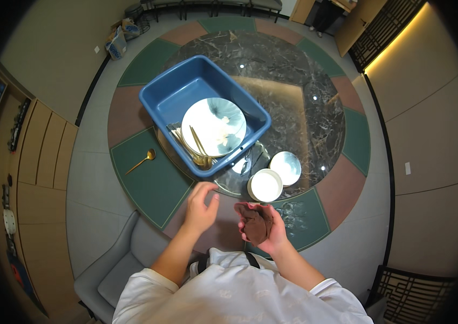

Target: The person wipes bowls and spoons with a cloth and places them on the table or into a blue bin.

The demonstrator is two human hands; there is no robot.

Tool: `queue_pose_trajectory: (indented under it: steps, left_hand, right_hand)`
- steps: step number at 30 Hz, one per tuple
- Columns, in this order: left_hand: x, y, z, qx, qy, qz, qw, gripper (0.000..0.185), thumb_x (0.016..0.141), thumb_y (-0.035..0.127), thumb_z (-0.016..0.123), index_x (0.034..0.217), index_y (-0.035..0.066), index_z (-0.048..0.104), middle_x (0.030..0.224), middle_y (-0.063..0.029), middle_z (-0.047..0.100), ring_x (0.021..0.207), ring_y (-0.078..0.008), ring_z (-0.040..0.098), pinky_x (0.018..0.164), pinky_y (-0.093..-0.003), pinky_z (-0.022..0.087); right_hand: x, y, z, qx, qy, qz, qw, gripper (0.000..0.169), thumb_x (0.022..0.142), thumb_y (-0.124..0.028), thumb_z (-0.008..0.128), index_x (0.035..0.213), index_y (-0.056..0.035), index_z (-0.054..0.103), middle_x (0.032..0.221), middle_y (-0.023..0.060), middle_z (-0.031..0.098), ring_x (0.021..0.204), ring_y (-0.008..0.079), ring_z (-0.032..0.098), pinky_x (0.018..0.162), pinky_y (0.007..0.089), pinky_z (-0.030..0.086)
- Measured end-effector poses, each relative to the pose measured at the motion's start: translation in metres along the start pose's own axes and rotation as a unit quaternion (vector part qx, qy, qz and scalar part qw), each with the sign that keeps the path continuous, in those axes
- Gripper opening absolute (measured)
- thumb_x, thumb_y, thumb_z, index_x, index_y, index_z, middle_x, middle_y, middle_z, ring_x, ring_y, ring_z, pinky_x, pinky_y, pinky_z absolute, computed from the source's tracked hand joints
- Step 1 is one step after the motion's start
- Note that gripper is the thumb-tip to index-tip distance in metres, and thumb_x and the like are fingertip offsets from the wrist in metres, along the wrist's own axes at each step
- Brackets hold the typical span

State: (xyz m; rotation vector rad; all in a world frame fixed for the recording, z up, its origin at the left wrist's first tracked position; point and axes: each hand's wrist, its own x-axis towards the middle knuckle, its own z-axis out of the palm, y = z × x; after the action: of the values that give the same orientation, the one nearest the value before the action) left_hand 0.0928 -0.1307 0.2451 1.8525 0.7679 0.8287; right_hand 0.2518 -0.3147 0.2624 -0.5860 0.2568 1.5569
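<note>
My right hand [274, 239] holds a bunched brown cloth [256, 224] with a reddish edge, just above the table's near edge. Nothing is in my left hand [201, 208], whose fingers are apart near the close corner of a blue plastic tub [208, 175]. Inside the tub lie round plates [208, 119] with a grey-green leaf pattern, and gold-coloured cutlery [200, 160] rests along the near side. A stack of white bowls [266, 185] stands beyond the cloth, touching or close to a second stack of small white dishes [286, 167].
Clear glasses [291, 216] are on the green table section at right. A gold spoon [146, 159] lies on the left section. The round table has a dark marble centre [318, 133]. A grey armchair [119, 267] stands at lower left. Another person [328, 16] is by the far door.
</note>
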Motion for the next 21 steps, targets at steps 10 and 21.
queue_pose_trajectory:
  steps: [10,21]
  left_hand:
    - [0.036,-0.075,0.032,0.366,-0.066,0.022,0.928,0.064,0.085,0.020,0.073,0.142,0.003,0.052,0.145,-0.0161,0.055,0.143,-0.0367,0.044,0.115,-0.0610,0.030]
    - [0.034,-0.085,0.041,0.376,-0.063,0.005,0.925,0.062,0.084,0.020,0.074,0.141,0.004,0.054,0.130,-0.0116,0.063,0.133,-0.0301,0.052,0.117,-0.0588,0.027]
  right_hand:
    - [-0.011,0.011,0.000,0.017,-0.002,-0.002,1.000,0.045,0.101,-0.047,0.053,0.132,-0.0160,0.063,0.133,0.0136,0.064,0.108,0.0346,0.065,0.086,0.0500,0.057]
    - [-0.010,0.021,-0.010,0.016,0.053,-0.001,0.998,0.046,0.099,-0.043,0.055,0.132,-0.0123,0.062,0.122,0.0136,0.066,0.106,0.0317,0.066,0.087,0.0482,0.056]
